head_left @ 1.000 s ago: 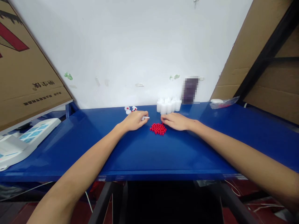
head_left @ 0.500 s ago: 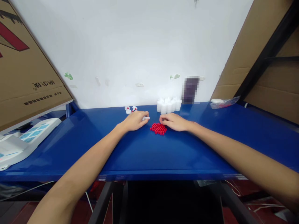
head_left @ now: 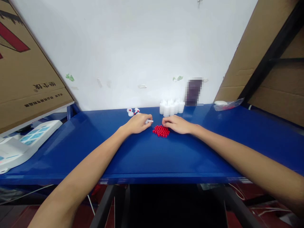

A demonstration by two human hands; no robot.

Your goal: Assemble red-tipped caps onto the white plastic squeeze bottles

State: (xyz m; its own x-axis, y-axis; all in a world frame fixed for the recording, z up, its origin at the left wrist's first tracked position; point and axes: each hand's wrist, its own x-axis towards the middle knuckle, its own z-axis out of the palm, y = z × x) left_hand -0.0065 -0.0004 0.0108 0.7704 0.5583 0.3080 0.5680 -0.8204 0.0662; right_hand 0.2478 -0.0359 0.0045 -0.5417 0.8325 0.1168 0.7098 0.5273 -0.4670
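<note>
My left hand (head_left: pixel 138 123) is closed round a white nozzle cap (head_left: pixel 150 121), whose thin tip points to the right out of the fingers. Across from it, my right hand (head_left: pixel 177 124) has its fingertips pinched together at the upper right edge of a pile of small red caps (head_left: pixel 161 131). Whatever those fingers hold, if anything, is hidden. Behind my right hand stands a cluster of white bottles (head_left: pixel 171 108), upright. Beyond my left hand lie several white nozzle caps (head_left: pixel 130 113) with red tips, partly covered by the hand.
The blue table (head_left: pixel 152 158) runs up to a white wall. A white device with blue panels (head_left: pixel 35 136) sits at the left, below a cardboard sheet (head_left: pixel 30 69). A clear plastic bag (head_left: pixel 228 105) lies at the back right.
My left hand has shifted very slightly to the right with the nozzle cap. My right hand stays in place, pinched beside the red caps.
</note>
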